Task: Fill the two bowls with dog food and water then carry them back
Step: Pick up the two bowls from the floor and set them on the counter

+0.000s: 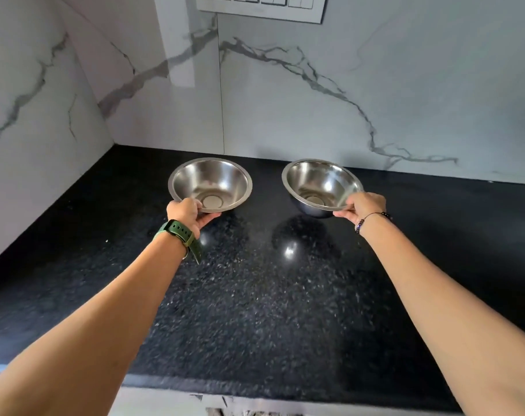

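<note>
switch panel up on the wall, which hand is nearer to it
Left. The left hand, gripping the left bowl, is almost below the switch panel; the right hand is further right.

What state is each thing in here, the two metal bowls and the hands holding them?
Left bowl: empty, tilted toward the camera, held above the countertop.
Right bowl: empty, tilted, also held above the countertop.
Left hand: grips the near rim of the left bowl.
Right hand: pinches the near rim of the right bowl.
Switch panel on the wall: switch positions too cut off to tell.
</note>
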A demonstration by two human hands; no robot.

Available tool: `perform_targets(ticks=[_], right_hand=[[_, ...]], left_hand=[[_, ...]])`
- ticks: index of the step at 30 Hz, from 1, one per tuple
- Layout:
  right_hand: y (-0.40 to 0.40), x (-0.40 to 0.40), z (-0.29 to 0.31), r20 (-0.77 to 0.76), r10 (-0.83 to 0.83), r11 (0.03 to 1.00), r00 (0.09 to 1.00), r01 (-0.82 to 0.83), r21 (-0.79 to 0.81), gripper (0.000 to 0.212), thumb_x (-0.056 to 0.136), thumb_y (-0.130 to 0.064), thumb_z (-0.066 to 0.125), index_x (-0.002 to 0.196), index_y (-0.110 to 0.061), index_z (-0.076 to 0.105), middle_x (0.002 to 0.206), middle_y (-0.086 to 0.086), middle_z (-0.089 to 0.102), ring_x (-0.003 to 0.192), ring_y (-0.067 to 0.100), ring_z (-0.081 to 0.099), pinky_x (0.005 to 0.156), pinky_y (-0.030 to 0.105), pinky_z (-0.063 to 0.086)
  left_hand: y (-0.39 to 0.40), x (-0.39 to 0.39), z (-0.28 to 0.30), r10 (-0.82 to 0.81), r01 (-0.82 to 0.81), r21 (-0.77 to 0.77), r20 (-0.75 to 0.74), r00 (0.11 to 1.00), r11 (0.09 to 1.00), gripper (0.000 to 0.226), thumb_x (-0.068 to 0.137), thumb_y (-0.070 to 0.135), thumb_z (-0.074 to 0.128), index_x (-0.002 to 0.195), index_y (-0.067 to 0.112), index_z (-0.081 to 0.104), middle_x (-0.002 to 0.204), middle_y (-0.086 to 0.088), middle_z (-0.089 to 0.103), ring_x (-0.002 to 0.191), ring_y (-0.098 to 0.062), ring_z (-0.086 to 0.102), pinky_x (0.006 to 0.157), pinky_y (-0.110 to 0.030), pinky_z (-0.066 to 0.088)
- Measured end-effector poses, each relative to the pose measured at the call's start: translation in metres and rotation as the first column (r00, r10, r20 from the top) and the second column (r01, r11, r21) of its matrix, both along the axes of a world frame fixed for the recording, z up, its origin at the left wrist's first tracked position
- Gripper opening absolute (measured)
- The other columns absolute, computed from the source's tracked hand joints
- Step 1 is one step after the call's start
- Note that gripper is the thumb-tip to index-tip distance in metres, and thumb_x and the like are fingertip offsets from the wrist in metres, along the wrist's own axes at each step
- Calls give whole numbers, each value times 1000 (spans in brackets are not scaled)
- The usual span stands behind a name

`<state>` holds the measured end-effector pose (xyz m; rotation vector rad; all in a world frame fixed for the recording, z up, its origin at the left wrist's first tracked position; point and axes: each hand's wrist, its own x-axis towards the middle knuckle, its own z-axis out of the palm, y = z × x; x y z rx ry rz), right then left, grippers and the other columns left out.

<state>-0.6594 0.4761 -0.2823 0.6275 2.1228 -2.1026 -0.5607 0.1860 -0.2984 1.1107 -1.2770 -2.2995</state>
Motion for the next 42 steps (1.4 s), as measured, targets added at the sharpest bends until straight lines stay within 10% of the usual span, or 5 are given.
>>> perform_targets(ticks=[10,19,32,37,42], right_hand=[[-2,-59,-21,33,0,1000,999,-1,21,28,79,12,48,105,5,56,114,26,59,58,32,66,44,28,56],[6,-77,-29,32,-21,998,999,19,52,21,79,8,50,99,2,55,113,25,59,62,32,66,53,34,58],[7,-65,-32,104,94,989,990,-104,102,38,84,10,50,122,10,48,111,26,59,71,27,66,44,29,56],[-2,-61,-17,145,77,904,986,-131,407,55,82,-8,58,133,-2,39,118,15,48,107,31,52,87,44,51],[-25,-55,20,8,151,708,989,-113,697,58,85,-17,57,135,-2,33,143,20,33,130,40,36,101,44,40]], left_hand=[[0,-47,-8,51,-49,-37,53,997,998,26,88,-18,36,80,6,44,113,-23,50,99,-40,61,76,-45,53],[-1,-66,-14,32,-30,-38,54,998,999,38,87,-18,37,120,0,44,110,-20,52,72,-29,60,76,-43,56],[-9,-50,-6,-74,112,-203,183,980,973,26,92,0,54,118,-2,50,90,-12,56,75,-22,61,77,-36,55],[-15,-37,6,-7,121,-370,295,956,921,28,90,20,53,109,1,51,83,-10,52,67,-26,57,63,-37,51],[-15,-34,32,90,118,-585,314,945,803,59,80,26,51,129,-8,48,136,-30,47,120,-47,50,99,-55,43]])
